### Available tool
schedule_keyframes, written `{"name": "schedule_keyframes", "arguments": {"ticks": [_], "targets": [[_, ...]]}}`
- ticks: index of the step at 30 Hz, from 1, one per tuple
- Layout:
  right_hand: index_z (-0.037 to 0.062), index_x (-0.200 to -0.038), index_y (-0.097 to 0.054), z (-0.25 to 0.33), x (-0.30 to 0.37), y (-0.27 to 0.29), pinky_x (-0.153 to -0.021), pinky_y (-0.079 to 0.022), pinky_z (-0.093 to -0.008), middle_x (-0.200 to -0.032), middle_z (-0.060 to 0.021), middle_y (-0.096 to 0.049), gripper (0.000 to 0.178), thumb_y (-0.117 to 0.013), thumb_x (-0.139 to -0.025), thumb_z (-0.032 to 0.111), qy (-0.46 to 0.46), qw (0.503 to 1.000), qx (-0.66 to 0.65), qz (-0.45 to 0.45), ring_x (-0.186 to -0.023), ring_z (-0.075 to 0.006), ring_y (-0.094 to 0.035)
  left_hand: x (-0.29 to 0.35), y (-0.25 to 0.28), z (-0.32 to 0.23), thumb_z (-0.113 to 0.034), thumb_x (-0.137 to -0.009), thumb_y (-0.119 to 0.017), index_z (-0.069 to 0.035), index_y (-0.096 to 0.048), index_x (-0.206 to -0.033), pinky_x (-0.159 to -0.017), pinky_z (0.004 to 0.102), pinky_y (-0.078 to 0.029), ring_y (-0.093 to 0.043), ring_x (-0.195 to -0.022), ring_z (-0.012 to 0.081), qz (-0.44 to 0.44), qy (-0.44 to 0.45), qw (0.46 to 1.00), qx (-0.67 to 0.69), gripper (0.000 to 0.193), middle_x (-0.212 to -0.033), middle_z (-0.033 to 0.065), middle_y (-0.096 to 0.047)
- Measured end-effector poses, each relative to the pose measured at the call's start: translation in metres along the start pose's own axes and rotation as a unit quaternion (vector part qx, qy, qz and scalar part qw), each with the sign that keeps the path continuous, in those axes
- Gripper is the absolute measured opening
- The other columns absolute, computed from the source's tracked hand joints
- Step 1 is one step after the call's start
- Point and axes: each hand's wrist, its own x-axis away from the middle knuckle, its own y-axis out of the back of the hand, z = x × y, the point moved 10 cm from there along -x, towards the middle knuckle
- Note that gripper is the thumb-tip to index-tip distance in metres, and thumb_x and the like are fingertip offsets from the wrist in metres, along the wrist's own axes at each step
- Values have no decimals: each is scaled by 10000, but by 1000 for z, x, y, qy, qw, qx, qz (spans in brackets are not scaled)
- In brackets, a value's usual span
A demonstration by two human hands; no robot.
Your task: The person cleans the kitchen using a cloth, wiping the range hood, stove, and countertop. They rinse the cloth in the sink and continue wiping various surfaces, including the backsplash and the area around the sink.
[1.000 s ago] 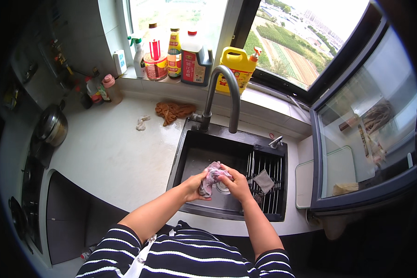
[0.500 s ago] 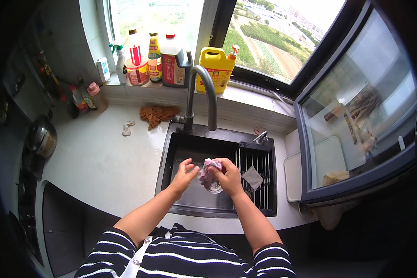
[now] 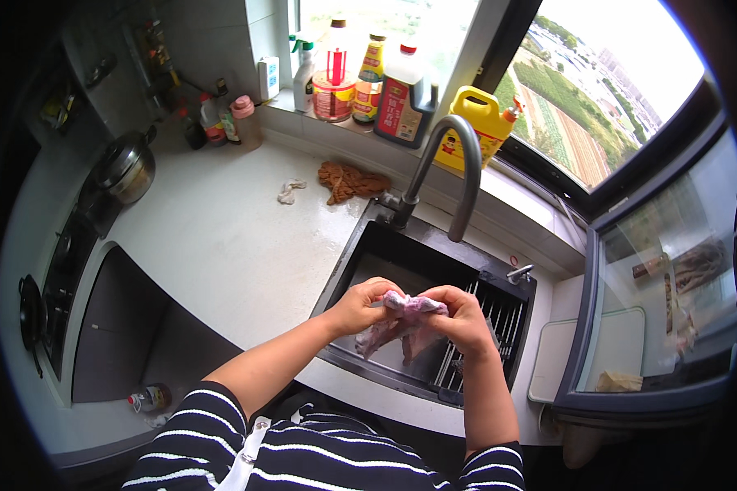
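Mid-frame above the sink (image 3: 430, 233), left hand (image 3: 359, 306) and right hand (image 3: 460, 321) pinch the cloth (image 3: 418, 306), fingers closed; spreading seems underway, calling next for steady grips.

Left hand (image 3: 357, 308): open and off the pink cloth (image 3: 401, 323) 0.5 seconds ago; now it pinches the left side.
Right hand (image 3: 464, 322): had the bunched cloth before; now it pinches the right side.
Pink cloth: a squashed lump before; now it is pulled wider and hangs down.
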Motion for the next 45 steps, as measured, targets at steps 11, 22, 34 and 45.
{"name": "schedule_keyframes", "arguments": {"ticks": [11, 22, 34, 45], "targets": [[56, -1115, -641, 78, -34, -109, -765, -468, -295, -957, -84, -574, 377, -770, -792, 202, 201, 848, 421, -251, -840, -178, -575, 100, 105, -95, -107, -950, -599, -44, -521, -1263, -729, 217, -474, -565, -877, 53, -97, -4, 985, 144, 329, -1009, -5, -616], [-64, -1361, -431, 50, -105, -480, -847, -531, -331, -989, -119, -665, 564, -660, -846, -55, 65, 971, -114, 200, -895, -176, -646, 367, 317, -199, -127, -861, -742, -32, -543, -1116, -768, 245, -502, -561, -852, 62, -315, -66, 935, -148, 338, -956, 8, -604], [58, -1035, -697, 44, -172, -784, -631, -523, -316, -866, -122, -659, 265, -607, -822, -70, 339, 868, 306, 196, -689, -235, -645, 656, 524, -185, -536, -660, -820, -61, -527, -839, -683, 391, -476, -592, -784, 259, -418, 191, 728, -508, 586, -784, 67, -589], [8, -1051, -662, 26, -365, -997, -620, -496, -275, -789, -83, -646, 238, -476, -910, -41, 163, 963, 55, 208, -665, -132, -622, 748, 756, -190, -381, -713, -836, -25, -561, -825, -606, 353, -494, -627, -651, 248, -635, 183, 650, -375, 464, -713, 121, -630]]}}
